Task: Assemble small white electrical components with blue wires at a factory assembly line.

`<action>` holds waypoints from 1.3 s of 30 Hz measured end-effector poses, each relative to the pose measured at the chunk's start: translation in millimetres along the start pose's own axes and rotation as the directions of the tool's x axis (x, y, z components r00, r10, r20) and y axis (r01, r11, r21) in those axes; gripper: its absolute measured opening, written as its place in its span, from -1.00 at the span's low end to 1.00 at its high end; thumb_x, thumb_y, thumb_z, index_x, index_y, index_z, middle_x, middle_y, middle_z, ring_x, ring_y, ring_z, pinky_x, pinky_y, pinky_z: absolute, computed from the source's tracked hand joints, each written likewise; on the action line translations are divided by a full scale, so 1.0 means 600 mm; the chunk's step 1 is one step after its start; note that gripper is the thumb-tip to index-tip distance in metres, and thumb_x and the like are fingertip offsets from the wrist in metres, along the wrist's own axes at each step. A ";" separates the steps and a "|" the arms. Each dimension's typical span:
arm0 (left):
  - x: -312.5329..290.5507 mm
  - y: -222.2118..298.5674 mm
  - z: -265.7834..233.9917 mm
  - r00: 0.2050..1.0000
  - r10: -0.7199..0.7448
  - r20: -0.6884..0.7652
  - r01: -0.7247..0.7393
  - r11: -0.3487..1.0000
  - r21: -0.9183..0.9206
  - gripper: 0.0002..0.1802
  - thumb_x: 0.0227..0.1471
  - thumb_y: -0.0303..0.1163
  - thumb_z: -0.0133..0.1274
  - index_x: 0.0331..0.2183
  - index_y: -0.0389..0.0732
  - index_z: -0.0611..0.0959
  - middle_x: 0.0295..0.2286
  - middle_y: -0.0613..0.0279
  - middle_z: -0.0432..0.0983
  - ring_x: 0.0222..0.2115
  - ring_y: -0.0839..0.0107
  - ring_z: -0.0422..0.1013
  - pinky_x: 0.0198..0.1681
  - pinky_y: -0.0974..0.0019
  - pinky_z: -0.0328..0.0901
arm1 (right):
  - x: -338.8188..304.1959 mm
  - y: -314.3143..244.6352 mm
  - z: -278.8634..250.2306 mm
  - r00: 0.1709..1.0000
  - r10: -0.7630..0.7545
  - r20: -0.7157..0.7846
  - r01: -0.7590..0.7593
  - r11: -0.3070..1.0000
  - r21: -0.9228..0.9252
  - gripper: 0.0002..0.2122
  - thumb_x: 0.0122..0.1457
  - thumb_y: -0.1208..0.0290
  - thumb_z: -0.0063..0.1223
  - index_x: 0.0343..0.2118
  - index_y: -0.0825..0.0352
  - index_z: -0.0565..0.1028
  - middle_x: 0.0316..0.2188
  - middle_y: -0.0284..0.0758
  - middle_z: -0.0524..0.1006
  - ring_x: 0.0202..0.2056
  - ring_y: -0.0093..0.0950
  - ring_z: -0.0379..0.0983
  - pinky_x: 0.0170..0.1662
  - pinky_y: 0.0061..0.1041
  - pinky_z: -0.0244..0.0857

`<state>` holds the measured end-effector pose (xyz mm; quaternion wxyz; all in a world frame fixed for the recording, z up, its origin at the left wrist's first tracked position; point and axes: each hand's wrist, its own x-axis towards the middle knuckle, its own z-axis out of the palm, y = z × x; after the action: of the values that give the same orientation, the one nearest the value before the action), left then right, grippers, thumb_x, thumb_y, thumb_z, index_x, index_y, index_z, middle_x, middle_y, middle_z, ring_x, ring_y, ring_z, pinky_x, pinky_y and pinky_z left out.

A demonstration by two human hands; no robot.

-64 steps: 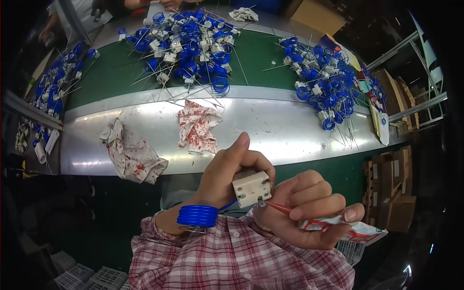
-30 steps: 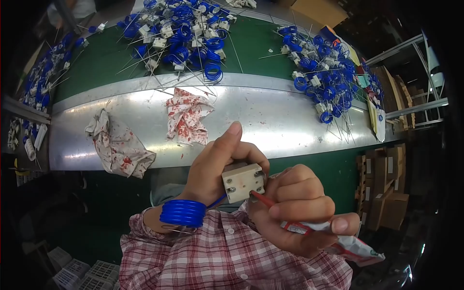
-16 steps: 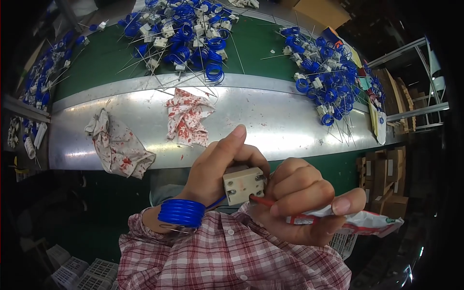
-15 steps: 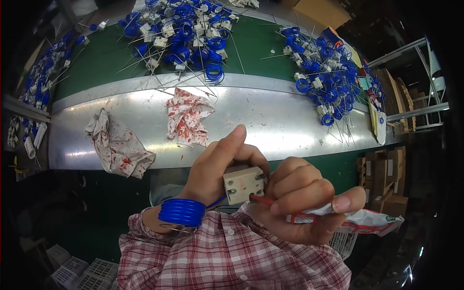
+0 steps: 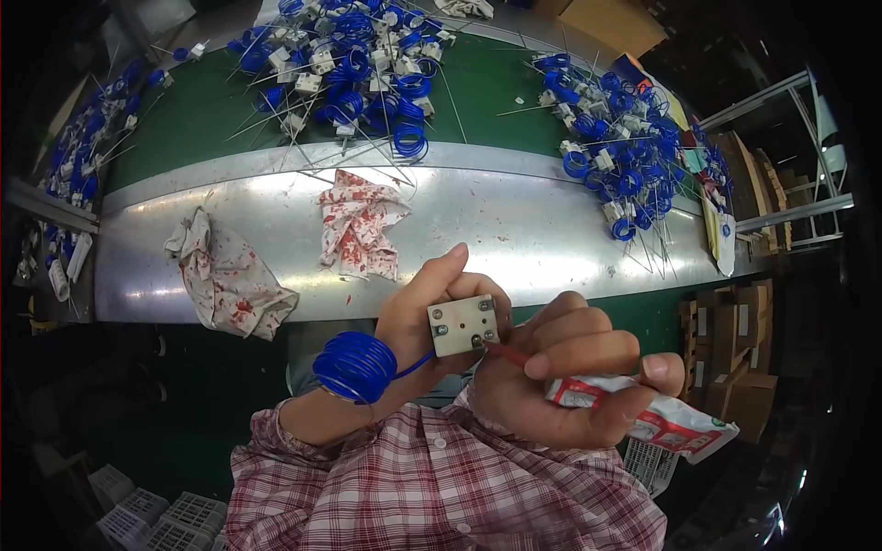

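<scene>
My left hand (image 5: 412, 312) is closed around a cream-coloured block (image 5: 462, 323) with small holes and metal terminals, its flat face turned up. From the block's left side runs a blue wire into a blue coil (image 5: 355, 366), which hangs over my left wrist. In my right hand (image 5: 570, 386) is a white and red squeeze tube (image 5: 661, 424) with a slim red nozzle (image 5: 506, 354). The nozzle's tip touches or nearly touches the lower edge of the block, by a terminal. Part of the tube is covered by my fingers.
Two red-stained cloths, one pale (image 5: 360, 225) and one greyer (image 5: 230, 285), lie on the metal bench (image 5: 514, 230). Beyond, heaps of blue coils with white blocks (image 5: 354, 69) sit on a green surface (image 5: 478, 92), more at right (image 5: 625, 147). Cardboard boxes (image 5: 735, 340) stand right.
The block has tilted so its face shows more squarely, and the blue coil has shifted slightly up. My right hand has turned a little, with the tube's end lower and nearer.
</scene>
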<state>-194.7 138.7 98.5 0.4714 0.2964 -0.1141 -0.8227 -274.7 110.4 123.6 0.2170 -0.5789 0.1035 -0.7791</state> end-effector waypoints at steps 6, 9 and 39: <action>-0.001 -0.004 -0.005 1.000 0.003 0.013 -0.002 0.999 -0.043 -0.43 0.00 0.09 -0.39 -0.61 -0.22 0.42 -0.69 0.30 0.31 -0.73 0.60 0.17 -0.73 0.59 -0.01 | -0.011 0.010 0.001 0.997 -0.052 -0.053 0.049 0.997 -0.055 -0.76 0.19 0.26 -0.58 -0.27 0.34 0.11 -0.81 -0.39 0.23 -0.90 -0.68 -0.03 -0.86 -0.72 -0.14; 0.000 -0.010 -0.009 1.000 0.030 0.009 -0.030 1.000 -0.002 -0.39 0.00 0.11 -0.39 -0.57 -0.25 0.46 -0.67 0.27 0.35 -0.71 0.59 0.19 -0.69 0.58 0.03 | -0.014 0.007 0.001 0.995 -0.057 -0.081 0.057 0.998 0.007 -0.75 0.19 0.24 -0.57 -0.27 0.34 0.11 -0.80 -0.40 0.22 -0.90 -0.68 -0.05 -0.86 -0.73 -0.15; 0.407 0.058 -0.035 0.961 0.266 0.081 -0.258 0.962 -0.093 -0.64 0.03 -0.07 -0.26 -0.32 -0.15 0.42 -0.48 0.15 0.43 -0.72 0.53 0.23 -0.75 0.51 0.09 | 0.069 0.066 -0.150 0.906 0.110 -0.409 -0.134 0.990 -0.031 -0.71 0.20 0.19 -0.54 -0.21 0.33 0.11 -0.76 -0.35 0.24 -0.81 -0.58 0.08 -0.75 -0.72 0.07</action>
<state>-250.3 -84.1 5.3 0.5823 0.2207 -0.1403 -0.7698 -360.8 48.2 115.3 0.2220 -0.4029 0.2052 -0.8639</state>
